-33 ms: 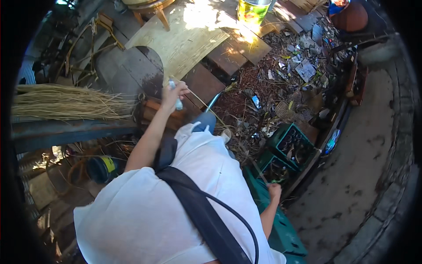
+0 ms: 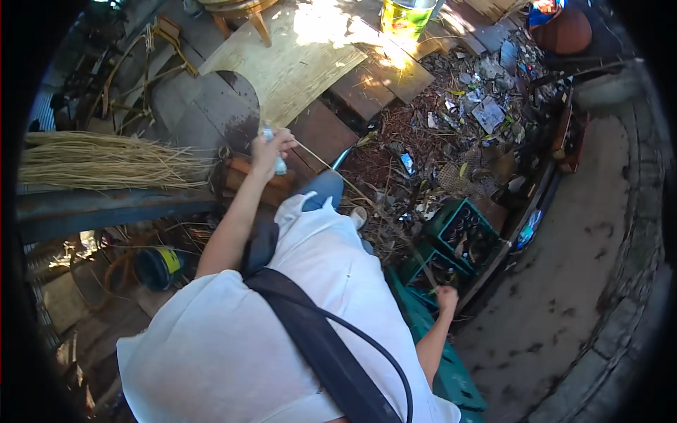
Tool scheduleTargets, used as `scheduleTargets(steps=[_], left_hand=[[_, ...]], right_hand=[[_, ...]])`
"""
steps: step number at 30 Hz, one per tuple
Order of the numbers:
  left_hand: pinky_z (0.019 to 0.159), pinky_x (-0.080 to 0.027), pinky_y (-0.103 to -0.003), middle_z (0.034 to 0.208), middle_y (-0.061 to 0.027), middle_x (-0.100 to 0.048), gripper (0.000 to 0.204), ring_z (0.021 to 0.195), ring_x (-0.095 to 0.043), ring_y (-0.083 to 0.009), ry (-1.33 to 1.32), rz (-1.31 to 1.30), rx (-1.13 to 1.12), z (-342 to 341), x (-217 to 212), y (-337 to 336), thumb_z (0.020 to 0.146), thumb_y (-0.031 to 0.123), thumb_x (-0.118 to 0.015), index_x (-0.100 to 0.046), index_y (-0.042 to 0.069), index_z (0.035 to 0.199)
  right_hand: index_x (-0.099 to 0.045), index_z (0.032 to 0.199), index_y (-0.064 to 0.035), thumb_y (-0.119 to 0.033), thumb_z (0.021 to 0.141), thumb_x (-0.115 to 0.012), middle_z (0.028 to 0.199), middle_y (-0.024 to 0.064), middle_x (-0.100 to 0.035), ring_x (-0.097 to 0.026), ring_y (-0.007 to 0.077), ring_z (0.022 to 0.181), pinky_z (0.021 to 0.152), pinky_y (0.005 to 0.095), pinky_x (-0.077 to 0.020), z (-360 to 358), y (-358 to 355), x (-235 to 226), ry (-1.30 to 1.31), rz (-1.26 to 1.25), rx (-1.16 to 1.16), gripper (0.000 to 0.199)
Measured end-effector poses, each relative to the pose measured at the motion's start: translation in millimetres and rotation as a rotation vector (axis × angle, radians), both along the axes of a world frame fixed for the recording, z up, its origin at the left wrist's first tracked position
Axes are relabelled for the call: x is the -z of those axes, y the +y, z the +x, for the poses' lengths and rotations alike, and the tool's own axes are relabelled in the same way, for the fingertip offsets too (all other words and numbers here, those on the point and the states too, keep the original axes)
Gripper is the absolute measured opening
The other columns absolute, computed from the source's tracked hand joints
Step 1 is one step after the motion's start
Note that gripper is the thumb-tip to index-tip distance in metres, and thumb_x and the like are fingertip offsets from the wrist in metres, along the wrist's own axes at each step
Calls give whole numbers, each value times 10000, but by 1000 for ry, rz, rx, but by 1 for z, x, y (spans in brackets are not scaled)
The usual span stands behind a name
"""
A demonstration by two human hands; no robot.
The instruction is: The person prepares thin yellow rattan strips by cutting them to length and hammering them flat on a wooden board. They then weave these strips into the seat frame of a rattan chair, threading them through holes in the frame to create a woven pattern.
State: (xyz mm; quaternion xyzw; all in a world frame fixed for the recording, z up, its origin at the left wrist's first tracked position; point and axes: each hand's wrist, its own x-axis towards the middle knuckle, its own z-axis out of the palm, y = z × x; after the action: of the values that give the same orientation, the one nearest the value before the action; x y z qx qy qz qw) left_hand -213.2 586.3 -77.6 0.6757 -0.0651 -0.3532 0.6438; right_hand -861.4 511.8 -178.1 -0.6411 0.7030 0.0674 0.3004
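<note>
My left hand [image 2: 268, 154] is closed around a pale, wrapped-looking object [image 2: 280, 166] whose kind I cannot make out. A long, thin tan strip [image 2: 317, 157], like cane or straw, runs from its fingers down to the right, past my knee. At the strip's other end, my right hand [image 2: 446, 298] is closed on it beside the green crates; motion blurs that part. Left of my left hand, a bundle of similar straw-coloured strips [image 2: 113, 162] lies on a dark beam [image 2: 120, 209].
Green crates [image 2: 462, 224] holding dark bottle-like things stand on the right, by a low concrete ledge [image 2: 550, 282]. Litter and dry leaves [image 2: 395, 148] cover the ground ahead. Beyond are a plywood sheet [image 2: 296, 77], a wooden stool [image 2: 243, 10] and a yellow bucket [image 2: 405, 20]. A dark bucket [image 2: 156, 269] sits at left.
My left hand has shifted slightly left and down, and my right hand slightly right and up. Both keep their hold on the strip.
</note>
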Motion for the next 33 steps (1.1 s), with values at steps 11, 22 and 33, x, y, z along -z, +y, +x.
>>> scheduleTargets(steps=[11,22,33], left_hand=[[482,-436,-189,866,-71,-669,223,766,-682,-135,-83,-44,-218,29,-54,-26,913,232,-638,-580,25,972],[468,-444,-197,874,-69,-689,193,744,-682,-134,58,-48,-148,168,-67,-163,921,227,-617,-609,40,966],[466,-440,-193,847,-56,-674,161,700,-656,-95,-18,-85,-330,353,-205,-217,930,205,-603,-632,46,929]], right_hand=[[-684,1032,-136,-164,745,-677,1041,88,-659,-615,301,961,790,453,-491,303,-330,-157,62,-874,-588,289],[-588,1036,-13,-166,958,-562,840,-21,-579,-510,63,766,692,224,-435,668,-251,-133,-1114,483,-656,174],[-603,900,-12,-97,890,-627,627,-15,-519,-425,43,567,509,228,-368,801,-409,-281,-842,449,-620,90]])
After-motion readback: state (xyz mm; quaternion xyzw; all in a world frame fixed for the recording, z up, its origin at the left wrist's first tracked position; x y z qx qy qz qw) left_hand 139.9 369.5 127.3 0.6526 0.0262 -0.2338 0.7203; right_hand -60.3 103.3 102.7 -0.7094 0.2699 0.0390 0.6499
